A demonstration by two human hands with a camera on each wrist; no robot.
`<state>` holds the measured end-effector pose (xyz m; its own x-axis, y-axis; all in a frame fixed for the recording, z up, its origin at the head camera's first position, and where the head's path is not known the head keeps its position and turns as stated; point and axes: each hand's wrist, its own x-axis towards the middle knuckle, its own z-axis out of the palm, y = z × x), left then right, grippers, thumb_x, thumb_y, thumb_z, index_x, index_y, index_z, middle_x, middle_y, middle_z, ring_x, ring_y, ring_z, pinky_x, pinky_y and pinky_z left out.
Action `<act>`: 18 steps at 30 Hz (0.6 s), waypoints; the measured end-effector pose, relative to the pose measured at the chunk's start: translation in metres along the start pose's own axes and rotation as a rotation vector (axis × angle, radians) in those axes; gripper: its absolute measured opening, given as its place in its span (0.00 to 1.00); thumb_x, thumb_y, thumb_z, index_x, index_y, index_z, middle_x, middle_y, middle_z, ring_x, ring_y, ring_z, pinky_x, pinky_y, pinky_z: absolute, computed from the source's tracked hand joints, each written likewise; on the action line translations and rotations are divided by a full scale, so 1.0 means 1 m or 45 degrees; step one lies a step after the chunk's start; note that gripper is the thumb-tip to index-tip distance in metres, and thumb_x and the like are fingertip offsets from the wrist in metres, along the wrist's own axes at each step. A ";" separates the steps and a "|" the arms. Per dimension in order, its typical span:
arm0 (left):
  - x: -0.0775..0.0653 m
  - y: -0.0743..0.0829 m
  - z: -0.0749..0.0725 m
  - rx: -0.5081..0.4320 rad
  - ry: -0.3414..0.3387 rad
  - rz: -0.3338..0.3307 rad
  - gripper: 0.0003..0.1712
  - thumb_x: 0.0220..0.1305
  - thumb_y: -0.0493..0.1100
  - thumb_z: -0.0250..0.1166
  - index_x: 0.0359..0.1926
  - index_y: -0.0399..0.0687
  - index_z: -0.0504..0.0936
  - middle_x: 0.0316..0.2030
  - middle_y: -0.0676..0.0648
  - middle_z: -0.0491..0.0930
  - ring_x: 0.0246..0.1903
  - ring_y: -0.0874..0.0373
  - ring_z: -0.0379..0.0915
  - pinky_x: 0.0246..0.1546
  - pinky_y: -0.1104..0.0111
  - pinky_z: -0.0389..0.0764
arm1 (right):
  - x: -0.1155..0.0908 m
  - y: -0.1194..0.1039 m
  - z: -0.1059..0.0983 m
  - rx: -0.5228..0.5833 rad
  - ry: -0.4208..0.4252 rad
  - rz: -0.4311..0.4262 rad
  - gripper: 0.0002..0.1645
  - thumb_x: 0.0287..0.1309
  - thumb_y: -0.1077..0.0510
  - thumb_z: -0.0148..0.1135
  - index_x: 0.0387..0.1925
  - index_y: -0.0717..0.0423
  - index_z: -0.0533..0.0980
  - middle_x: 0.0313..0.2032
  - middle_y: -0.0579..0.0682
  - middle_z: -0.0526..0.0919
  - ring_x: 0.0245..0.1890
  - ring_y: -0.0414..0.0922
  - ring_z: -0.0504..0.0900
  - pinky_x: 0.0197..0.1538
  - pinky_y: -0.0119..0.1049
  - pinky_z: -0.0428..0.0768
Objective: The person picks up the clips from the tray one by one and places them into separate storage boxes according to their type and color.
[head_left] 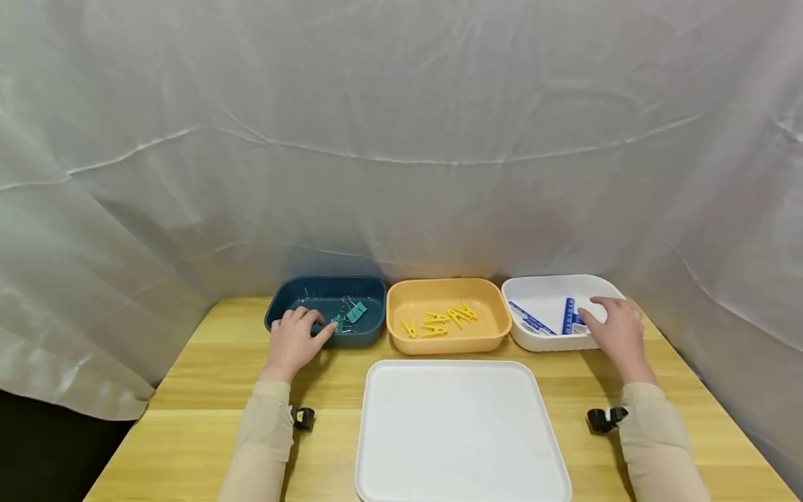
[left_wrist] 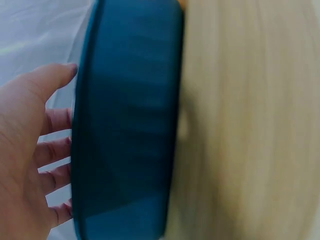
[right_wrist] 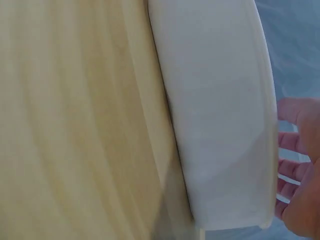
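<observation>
My left hand [head_left: 296, 341] reaches over the near rim of the dark teal bin [head_left: 295, 287], fingers spread and gently bent. Its thumb tip is beside teal binder clips [head_left: 355, 312] in the bin. In the left wrist view the fingertips pass behind the rim of the bin [left_wrist: 127, 120] and are partly hidden. On the right, my right hand [head_left: 617, 335] hangs over the white bin [head_left: 533, 284], thumb and fingers apart. Close to its thumb lie blue strip-shaped pieces [head_left: 568, 316]. The right wrist view shows these fingers partly hidden behind the bin's wall [right_wrist: 225, 120].
Between the two bins stands a yellow-orange bin [head_left: 401, 293] with several yellow clothespins [head_left: 436, 317]. A white tray [head_left: 458, 432] lies in front on the wooden table [head_left: 176, 432]. Pale cloth [head_left: 401, 139] hangs behind the bins and at the sides.
</observation>
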<state>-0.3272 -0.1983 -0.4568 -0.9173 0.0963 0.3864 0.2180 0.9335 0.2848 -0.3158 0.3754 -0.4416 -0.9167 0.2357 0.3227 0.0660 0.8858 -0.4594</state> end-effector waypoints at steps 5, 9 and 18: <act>0.002 0.005 -0.009 0.007 0.055 0.041 0.18 0.64 0.60 0.62 0.37 0.51 0.82 0.44 0.44 0.81 0.46 0.44 0.71 0.50 0.46 0.69 | -0.009 -0.010 -0.001 0.027 0.063 -0.085 0.34 0.68 0.42 0.53 0.60 0.67 0.71 0.61 0.75 0.67 0.61 0.74 0.60 0.62 0.72 0.55; 0.003 0.012 -0.018 0.005 0.059 0.069 0.20 0.66 0.60 0.60 0.43 0.50 0.83 0.49 0.43 0.81 0.52 0.43 0.71 0.56 0.44 0.68 | -0.016 -0.021 -0.002 0.022 0.121 -0.185 0.34 0.68 0.42 0.53 0.61 0.66 0.70 0.60 0.73 0.68 0.62 0.71 0.61 0.64 0.70 0.54; -0.003 0.026 -0.031 -0.018 -0.037 0.042 0.37 0.67 0.68 0.53 0.70 0.56 0.67 0.71 0.40 0.63 0.74 0.41 0.49 0.69 0.35 0.47 | -0.039 -0.052 -0.009 -0.089 0.053 -0.357 0.41 0.66 0.36 0.52 0.72 0.54 0.60 0.69 0.68 0.60 0.73 0.67 0.49 0.66 0.72 0.50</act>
